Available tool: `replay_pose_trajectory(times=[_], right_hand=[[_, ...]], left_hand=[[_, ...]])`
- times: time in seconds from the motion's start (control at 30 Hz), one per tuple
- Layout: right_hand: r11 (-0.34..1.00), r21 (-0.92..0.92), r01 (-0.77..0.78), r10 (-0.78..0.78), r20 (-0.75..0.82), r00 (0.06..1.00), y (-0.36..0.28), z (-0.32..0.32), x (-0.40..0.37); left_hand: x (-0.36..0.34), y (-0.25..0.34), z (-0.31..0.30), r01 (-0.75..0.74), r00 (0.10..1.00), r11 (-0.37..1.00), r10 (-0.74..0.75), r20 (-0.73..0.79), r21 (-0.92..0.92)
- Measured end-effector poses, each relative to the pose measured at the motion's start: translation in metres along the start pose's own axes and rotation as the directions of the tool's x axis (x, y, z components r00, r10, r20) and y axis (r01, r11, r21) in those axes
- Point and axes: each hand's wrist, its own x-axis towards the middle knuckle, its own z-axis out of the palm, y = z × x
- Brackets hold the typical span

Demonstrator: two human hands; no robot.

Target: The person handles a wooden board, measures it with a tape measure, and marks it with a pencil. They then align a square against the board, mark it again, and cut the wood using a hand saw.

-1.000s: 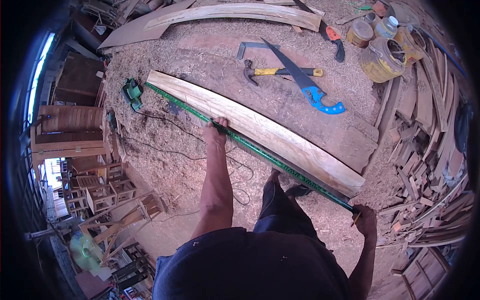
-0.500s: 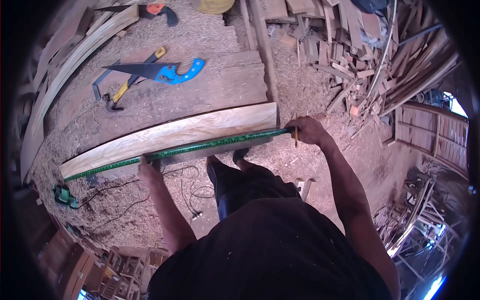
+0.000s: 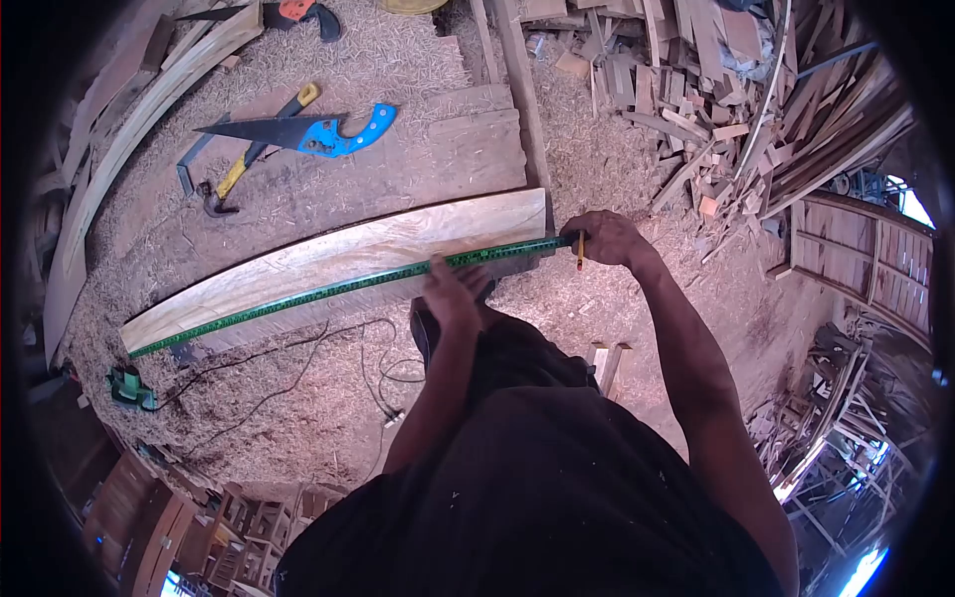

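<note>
A curved pale plank (image 3: 338,254) lies across the work surface, its right end squared. Along its near edge runs a green tape measure (image 3: 328,291), stretched from the plank's left tip to my right hand. My right hand (image 3: 604,239) is closed around the tape's case just past the plank's right end, and a yellow pencil (image 3: 581,251) sticks out from its fingers. My left hand (image 3: 454,291) rests at the tape right of the middle, thumb on the tape and the other fingers apart at the near side.
Beyond the plank lie a blue-handled saw (image 3: 343,134), a hammer (image 3: 235,179) and an orange-handled saw (image 3: 298,10). Curved boards (image 3: 129,149) stand at the left. A green power tool (image 3: 131,389) with a cable sits on the shavings. Offcuts (image 3: 686,119) are piled at upper right.
My left hand has slid right along the tape, from near its middle toward the plank's right part. My right hand stays at the tape's right end. The view has shifted slightly.
</note>
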Motion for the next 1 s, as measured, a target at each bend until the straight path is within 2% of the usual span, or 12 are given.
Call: replay_pose_trajectory(times=[0.1,0.27,0.37,0.4,0.5,0.6,0.7,0.8,0.83,0.87,0.9,1.0], right_hand=[[0.999,0.022,-0.039,0.038,0.017,0.999,-0.009,-0.004,-0.001],[0.993,0.024,-0.115,0.117,-0.147,0.982,-0.047,0.001,-0.013],[0.996,0.021,-0.089,0.091,-0.180,0.979,-0.089,0.000,-0.014],[0.998,0.028,-0.051,0.056,-0.251,0.966,-0.097,0.009,-0.010],[0.995,0.085,-0.057,0.078,-0.267,0.961,-0.128,0.017,0.002],[0.996,0.031,-0.082,0.087,-0.211,0.973,-0.138,0.013,0.009],[0.993,0.120,0.005,0.017,-0.179,0.984,-0.129,0.012,0.012],[0.960,-0.093,0.265,-0.281,-0.354,0.892,-0.129,0.003,0.016],[0.934,0.217,0.285,-0.200,-0.343,0.918,-0.131,0.004,0.019],[0.818,0.506,0.275,-0.126,-0.308,0.943,-0.135,0.005,0.025],[0.621,0.748,0.236,-0.065,-0.251,0.966,-0.138,0.006,0.030],[0.709,0.636,0.304,-0.171,-0.264,0.949,-0.133,0.022,0.052]], left_hand=[[-0.013,-0.029,0.033,0.033,0.994,0.999,-0.035,0.105,0.015],[-0.021,-0.037,0.056,0.012,1.000,0.998,-0.010,0.026,-0.057],[-0.025,-0.036,0.058,0.006,1.000,0.995,-0.006,-0.003,-0.098],[-0.025,-0.036,0.060,0.003,1.000,0.993,-0.005,-0.013,-0.120],[-0.009,-0.053,0.056,-0.139,0.989,0.989,0.136,-0.054,-0.050],[-0.003,-0.062,0.052,-0.168,0.985,0.968,0.174,0.016,-0.186],[-0.005,-0.057,0.050,-0.100,0.995,0.990,0.100,-0.005,-0.096],[-0.005,-0.057,0.055,-0.204,0.978,0.978,0.202,-0.045,-0.039],[-0.007,-0.055,0.056,-0.174,0.984,0.984,0.172,-0.054,-0.041],[-0.009,-0.052,0.058,-0.145,0.988,0.989,0.142,-0.063,-0.043],[-0.009,-0.052,0.057,-0.115,0.991,0.992,0.112,-0.072,-0.043],[-0.010,-0.050,0.057,-0.098,0.993,0.994,0.094,-0.076,-0.048]])
